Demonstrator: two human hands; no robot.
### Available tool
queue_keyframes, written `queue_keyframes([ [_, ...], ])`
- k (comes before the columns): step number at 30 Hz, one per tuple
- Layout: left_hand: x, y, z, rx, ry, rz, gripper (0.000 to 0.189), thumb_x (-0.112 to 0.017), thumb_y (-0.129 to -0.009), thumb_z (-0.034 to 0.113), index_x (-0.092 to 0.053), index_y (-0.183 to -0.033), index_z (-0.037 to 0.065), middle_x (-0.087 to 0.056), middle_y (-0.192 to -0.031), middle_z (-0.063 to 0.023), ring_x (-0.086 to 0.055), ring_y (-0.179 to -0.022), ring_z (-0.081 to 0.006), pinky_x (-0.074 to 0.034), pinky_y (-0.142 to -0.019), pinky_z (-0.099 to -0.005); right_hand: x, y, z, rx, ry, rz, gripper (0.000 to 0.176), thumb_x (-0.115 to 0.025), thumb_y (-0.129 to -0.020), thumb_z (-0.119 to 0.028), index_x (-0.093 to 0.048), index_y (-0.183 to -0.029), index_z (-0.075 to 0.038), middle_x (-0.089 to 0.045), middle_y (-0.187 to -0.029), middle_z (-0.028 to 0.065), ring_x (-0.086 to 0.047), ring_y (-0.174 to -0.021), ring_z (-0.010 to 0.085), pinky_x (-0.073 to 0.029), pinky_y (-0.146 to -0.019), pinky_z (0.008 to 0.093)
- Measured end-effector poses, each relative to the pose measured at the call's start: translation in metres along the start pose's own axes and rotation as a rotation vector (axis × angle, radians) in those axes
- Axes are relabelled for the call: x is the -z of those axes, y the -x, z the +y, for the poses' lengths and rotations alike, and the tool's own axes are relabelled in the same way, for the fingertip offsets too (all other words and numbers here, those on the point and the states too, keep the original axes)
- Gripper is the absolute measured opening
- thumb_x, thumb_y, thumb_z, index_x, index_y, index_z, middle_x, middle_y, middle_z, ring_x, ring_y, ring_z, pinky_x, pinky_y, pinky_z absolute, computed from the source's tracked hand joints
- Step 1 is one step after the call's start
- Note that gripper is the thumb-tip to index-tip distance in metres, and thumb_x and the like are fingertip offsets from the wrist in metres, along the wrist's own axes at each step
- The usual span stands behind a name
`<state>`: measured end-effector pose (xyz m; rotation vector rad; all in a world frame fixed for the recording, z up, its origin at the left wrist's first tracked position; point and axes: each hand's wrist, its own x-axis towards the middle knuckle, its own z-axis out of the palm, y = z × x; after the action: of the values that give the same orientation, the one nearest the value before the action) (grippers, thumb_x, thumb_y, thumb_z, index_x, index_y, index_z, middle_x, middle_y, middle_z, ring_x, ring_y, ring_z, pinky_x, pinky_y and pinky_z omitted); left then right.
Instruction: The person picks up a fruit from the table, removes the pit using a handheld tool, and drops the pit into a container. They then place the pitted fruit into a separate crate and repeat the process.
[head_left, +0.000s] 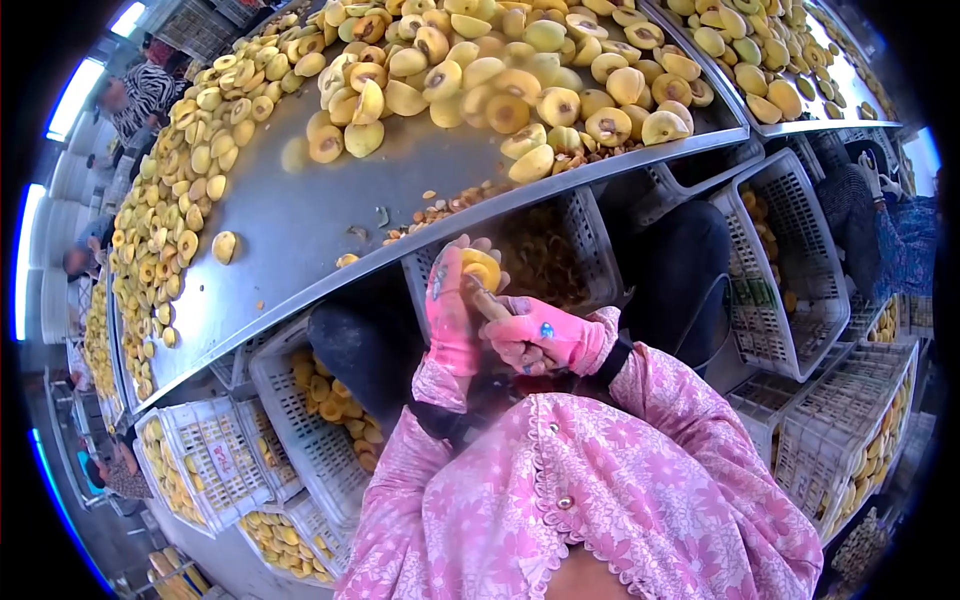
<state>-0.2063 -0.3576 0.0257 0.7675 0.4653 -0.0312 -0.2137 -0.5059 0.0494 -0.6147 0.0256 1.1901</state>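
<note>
My left hand (pixel 453 312), in a pink glove, holds a yellow fruit half (pixel 481 268) with its cut side turned toward my other hand. My right hand (pixel 545 335), gloved in pink too, is wrapped round the handle of a small tool (pixel 487 302). The tool's far end touches or nearly touches the fruit; its tip is hidden. Both hands are close together, just off the front edge of a metal table (pixel 330 200). Beneath them stands a crate (pixel 592 240) with brownish pieces inside.
Many halved fruits (pixel 405 95) are heaped on the metal table, with small brown bits (pixel 450 207) along its raised edge. Fruit crates stand at the left (pixel 285 400) and right (pixel 745 290) of my legs. Other people (pixel 150 100) are at the far left and far right.
</note>
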Motion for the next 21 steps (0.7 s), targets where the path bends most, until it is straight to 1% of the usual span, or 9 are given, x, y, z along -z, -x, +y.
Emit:
queue_keyframes([
  [4,0.024,0.0,0.037,-0.091,0.024,0.126,0.032,-0.055,-0.091,0.027,-0.053,-0.111,0.002,-0.063,-0.099,-0.0149,-0.063,-0.087,-0.028,-0.054,-0.073,-0.0413,0.011,0.019,-0.011,-0.011,0.216,0.011,0.017,-0.06,-0.082,-0.016,-0.05,-0.092,-0.007,-0.047,-0.065,-0.003,-0.043,-0.048,0.0069,-0.035,-0.045,0.019],
  [6,0.039,0.017,0.076,-0.372,-0.253,0.137,0.036,-0.065,-0.085,0.019,-0.055,-0.113,-0.001,-0.063,-0.1,-0.0135,-0.064,-0.085,-0.0228,-0.057,-0.066,-0.0356,0.072,-0.01,0.033,0.306,1.347,0.352,0.016,-0.058,-0.08,-0.014,-0.052,-0.091,-0.004,-0.054,-0.065,0.0063,-0.052,-0.051,0.0177,-0.04,-0.047,0.0284],
  [8,0.065,0.026,0.126,-0.528,-0.521,0.395,0.033,-0.067,-0.083,0.018,-0.058,-0.107,-0.002,-0.064,-0.096,-0.0118,-0.064,-0.083,-0.0217,-0.056,-0.06,-0.0298,0.077,-0.012,0.04,0.218,1.4,0.331,0.016,-0.054,-0.081,-0.014,-0.05,-0.087,0.001,-0.058,-0.071,0.0156,-0.057,-0.065,0.0321,-0.043,-0.055,0.0397],
  [9,0.093,0.031,0.152,-0.526,-0.734,0.39,0.032,-0.067,-0.083,0.018,-0.059,-0.106,-0.002,-0.064,-0.092,-0.012,-0.064,-0.081,-0.0205,-0.055,-0.064,-0.0298,0.079,-0.012,0.043,0.175,1.427,0.319,0.018,-0.052,-0.081,-0.014,-0.049,-0.084,0.003,-0.06,-0.074,0.0203,-0.06,-0.072,0.0394,-0.045,-0.059,0.0454],
  [10,0.142,0.028,0.184,-0.62,-1.509,0.364,0.032,-0.065,-0.084,0.018,-0.059,-0.108,-0.003,-0.065,-0.092,-0.0142,-0.064,-0.079,-0.0208,-0.052,-0.069,-0.0298,0.061,-0.008,0.032,0.21,1.443,0.291,0.02,-0.052,-0.081,-0.015,-0.049,-0.085,0.004,-0.059,-0.073,0.0201,-0.059,-0.071,0.0407,-0.045,-0.059,0.0458],
  [12,0.139,0.021,0.213,-0.673,-2.042,0.554,0.03,-0.062,-0.084,0.017,-0.059,-0.107,-0.003,-0.065,-0.088,-0.0176,-0.065,-0.078,-0.0232,-0.049,-0.071,-0.031,0.058,-0.022,0.03,0.154,1.454,0.356,0.024,-0.054,-0.082,-0.019,-0.048,-0.089,0.003,-0.059,-0.075,0.0229,-0.058,-0.074,0.0426,-0.045,-0.06,0.0452],
  [17,0.078,-0.092,0.236,-0.607,-1.643,0.211,0.032,-0.062,-0.083,0.023,-0.061,-0.104,-0.001,-0.066,-0.084,-0.0188,-0.065,-0.079,-0.0265,-0.048,-0.069,-0.0324,0.057,-0.024,0.024,0.08,1.402,0.306,0.032,-0.057,-0.083,-0.024,-0.047,-0.095,0.003,-0.059,-0.082,0.0274,-0.058,-0.081,0.045,-0.045,-0.065,0.0443],
  [19,0.069,-0.164,0.245,-0.361,-1.677,0.355,0.038,-0.063,-0.084,0.029,-0.06,-0.108,0.0,-0.066,-0.09,-0.0119,-0.063,-0.078,-0.0148,-0.048,-0.058,-0.0297,0.054,-0.023,0.017,0.09,1.349,0.294,0.032,-0.058,-0.083,-0.025,-0.047,-0.095,0.003,-0.059,-0.083,0.0278,-0.058,-0.081,0.045,-0.045,-0.066,0.0439],
  [21,0.076,-0.231,0.243,-0.493,-1.565,0.358,0.037,-0.067,-0.081,0.029,-0.061,-0.105,0.001,-0.065,-0.088,-0.0121,-0.062,-0.077,-0.0151,-0.048,-0.059,-0.03,0.071,-0.028,0.032,0.063,1.31,0.369,0.034,-0.058,-0.083,-0.026,-0.048,-0.097,0.004,-0.06,-0.087,0.0262,-0.059,-0.085,0.0425,-0.046,-0.068,0.0423],
])
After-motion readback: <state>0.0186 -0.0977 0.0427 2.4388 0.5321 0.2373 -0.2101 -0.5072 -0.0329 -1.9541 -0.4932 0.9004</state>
